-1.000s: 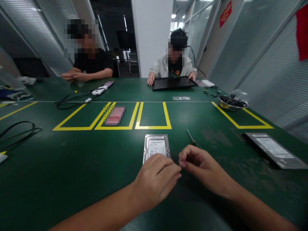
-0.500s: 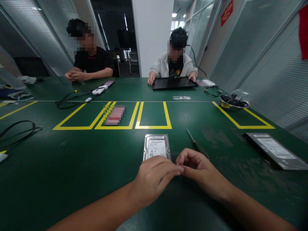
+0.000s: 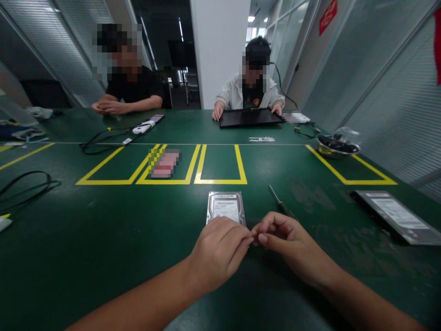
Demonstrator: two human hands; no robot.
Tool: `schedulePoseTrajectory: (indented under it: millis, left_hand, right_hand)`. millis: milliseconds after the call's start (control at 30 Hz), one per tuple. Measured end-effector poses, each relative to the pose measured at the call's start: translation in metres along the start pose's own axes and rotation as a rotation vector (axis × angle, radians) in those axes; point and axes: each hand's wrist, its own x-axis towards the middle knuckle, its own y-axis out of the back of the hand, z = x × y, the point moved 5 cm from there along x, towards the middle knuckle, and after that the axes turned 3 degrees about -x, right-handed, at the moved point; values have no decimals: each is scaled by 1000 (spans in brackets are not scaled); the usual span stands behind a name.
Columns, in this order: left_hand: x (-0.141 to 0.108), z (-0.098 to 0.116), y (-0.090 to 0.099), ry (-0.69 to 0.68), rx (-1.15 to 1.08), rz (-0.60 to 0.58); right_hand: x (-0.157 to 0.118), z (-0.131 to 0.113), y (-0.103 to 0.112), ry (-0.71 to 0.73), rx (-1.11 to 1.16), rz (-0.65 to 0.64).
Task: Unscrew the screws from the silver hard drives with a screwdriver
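Note:
My left hand [image 3: 220, 253] is closed in a pinch just in front of a silver hard drive [image 3: 225, 207] and covers its near end. The drive lies flat, label side up, on the green table. My right hand [image 3: 287, 239] has its fingers curled, with their tips close to those of my left hand. Whatever may be between the fingertips is too small to make out. Beyond my right hand lies a screwdriver [image 3: 280, 202], its shaft pointing away and to the left, its handle partly hidden by the hand.
A second hard drive [image 3: 396, 214] lies at the right. Past it stands a metal bowl [image 3: 336, 149] of dark items. Yellow tape outlines [image 3: 220, 181] mark the table, one around a pink blurred item [image 3: 166, 164]. Across sit two people, one holding a black panel [image 3: 251, 118].
My left fingertips have shifted slightly left, and the tips of my two hands have drawn a little apart. The view has moved slightly; the hard drive and screwdriver lie as before.

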Motion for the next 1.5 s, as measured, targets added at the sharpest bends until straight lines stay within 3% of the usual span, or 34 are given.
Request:
schedulePoseTrajectory:
  millis: [267,733,1067,1333,1500]
  left_hand:
    - [0,-5,2,42,102,2]
    - [3,-12,3,206,5,-12]
    - [9,4,15,108,-170,143]
    - [9,2,14,130,-179,112]
    - [7,-4,14,216,-128,90]
  right_hand:
    - [-1,1,2,-15,43,27]
    - [-1,0,2,-20,41,-11]
    - [-4,-20,14,69,-337,173]
    - [-5,-23,22,103,-488,245]
    - [-5,-25,28,128,-535,285]
